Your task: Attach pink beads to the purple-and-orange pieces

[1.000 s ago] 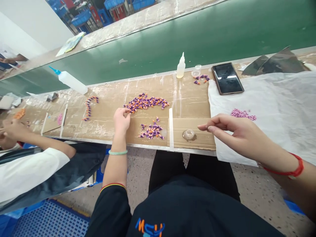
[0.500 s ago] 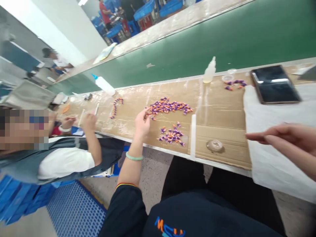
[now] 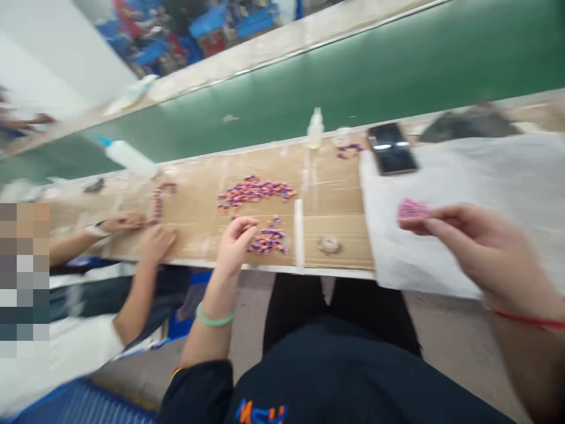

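Observation:
My left hand (image 3: 236, 244) is over the cardboard at the left side of a small pile of purple and orange pieces (image 3: 270, 238). Its thumb and fingers are drawn together in a pinch; anything between them is too small to make out. Beyond it lies a larger pile of the same pieces (image 3: 256, 191). My right hand (image 3: 477, 241) hovers above the white sheet (image 3: 445, 171), thumb pressed to fingers. A pink bundle of fine strands (image 3: 412, 208) shows right at its fingertips; whether it is held or lies behind them I cannot tell.
A small round clear dish (image 3: 329, 245) sits on the cardboard (image 3: 335, 194). Farther back stand a dropper bottle (image 3: 315, 129) and a phone (image 3: 392, 148). To the left are a white bottle (image 3: 130, 158), a curved row of pieces (image 3: 159, 200) and a co-worker's hands (image 3: 156, 241).
My view has swung to the right. My left hand has drawn back from the large pile to the small one. The pink bundle now shows by my right fingertips. The co-worker's hands have reached the curved row.

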Motion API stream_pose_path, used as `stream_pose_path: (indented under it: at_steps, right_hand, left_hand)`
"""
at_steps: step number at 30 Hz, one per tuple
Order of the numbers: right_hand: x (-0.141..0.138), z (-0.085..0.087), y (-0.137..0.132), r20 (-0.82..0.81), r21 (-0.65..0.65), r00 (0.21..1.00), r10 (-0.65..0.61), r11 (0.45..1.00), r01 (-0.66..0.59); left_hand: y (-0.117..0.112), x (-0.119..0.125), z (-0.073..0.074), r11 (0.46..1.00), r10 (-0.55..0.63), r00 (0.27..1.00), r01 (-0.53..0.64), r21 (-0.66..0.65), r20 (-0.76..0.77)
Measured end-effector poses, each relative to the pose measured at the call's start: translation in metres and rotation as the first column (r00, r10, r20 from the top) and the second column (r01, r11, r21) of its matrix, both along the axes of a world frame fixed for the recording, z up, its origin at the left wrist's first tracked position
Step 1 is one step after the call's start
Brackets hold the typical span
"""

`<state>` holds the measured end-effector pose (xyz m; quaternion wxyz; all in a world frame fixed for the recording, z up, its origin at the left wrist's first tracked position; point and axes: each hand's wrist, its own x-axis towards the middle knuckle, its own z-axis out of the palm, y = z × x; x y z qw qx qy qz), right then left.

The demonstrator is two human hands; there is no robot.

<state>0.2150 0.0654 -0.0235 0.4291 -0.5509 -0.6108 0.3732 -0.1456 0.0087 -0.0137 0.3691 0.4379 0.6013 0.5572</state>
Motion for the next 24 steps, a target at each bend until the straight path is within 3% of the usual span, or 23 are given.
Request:
stream_pose_path:
  at_steps: [3,5,9,12,17,24]
  right_hand:
    - [0.017,-0.002,0.001,0.007,-0.019,0.996,-0.089,0.996,0.089]
    - [0.029,-0.008,0.003,0.040,0.060,0.991,-0.131,0.990,0.129]
    - [0.040,-0.023,0.004,0.334,0.234,0.935,-0.118,0.971,0.039]
    - [0.037,-0.032,0.008,0.428,0.239,0.900,-0.084,0.971,-0.024]
    - [0.028,-0.045,0.022,0.530,0.232,0.843,-0.087,0.972,-0.045]
    - [0.022,-0.050,0.029,0.601,0.211,0.796,-0.068,0.975,-0.077]
  left_hand:
    - [0.000,0.014,-0.003,0.998,-0.064,0.986,0.060,0.036,0.152]
    - [0.000,0.024,-0.002,0.995,-0.061,0.978,0.043,0.094,0.199]
    - [-0.008,0.042,0.006,0.975,0.008,0.973,-0.059,0.215,0.232]
    - [-0.014,0.049,0.008,0.981,-0.084,0.962,0.034,0.191,0.261]
    - [-0.023,0.058,-0.007,0.969,-0.244,0.930,0.223,0.108,0.273]
    - [-0.034,0.067,-0.019,0.952,-0.298,0.902,0.307,0.021,0.314]
